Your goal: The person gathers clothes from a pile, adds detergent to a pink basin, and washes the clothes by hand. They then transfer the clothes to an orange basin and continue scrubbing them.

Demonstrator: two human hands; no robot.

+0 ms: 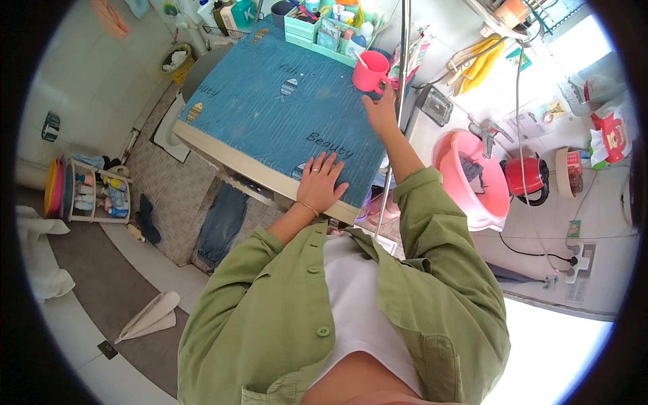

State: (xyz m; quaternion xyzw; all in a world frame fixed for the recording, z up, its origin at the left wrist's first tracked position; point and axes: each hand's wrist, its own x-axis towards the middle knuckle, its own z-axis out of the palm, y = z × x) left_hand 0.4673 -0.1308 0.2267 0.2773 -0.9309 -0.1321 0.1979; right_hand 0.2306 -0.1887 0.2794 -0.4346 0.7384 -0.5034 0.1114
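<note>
A pink plastic mug (pixel 371 71) with a light-coloured stick, perhaps a toothbrush, in it stands near the back right corner of a blue, fish-patterned mat (pixel 253 86). At the mug's handle are the fingertips of my right hand (pixel 380 112); its thumb is held apart. Whether those fingers grip the handle cannot be told. My left hand (pixel 322 183) lies flat, palm down, at the front edge of the mat, holding nothing. Behind the mug sits a mint-green organizer (pixel 309 39) filled with bottles, tubes and small items.
A metal pole (pixel 403 61) rises close beside my right hand. To the right are pink basins (pixel 481 202) under a faucet (pixel 488 134), and a red electric kettle (pixel 524 179). A waste bin (pixel 178 68) stands at the far left, a shelf rack (pixel 98 195) nearer.
</note>
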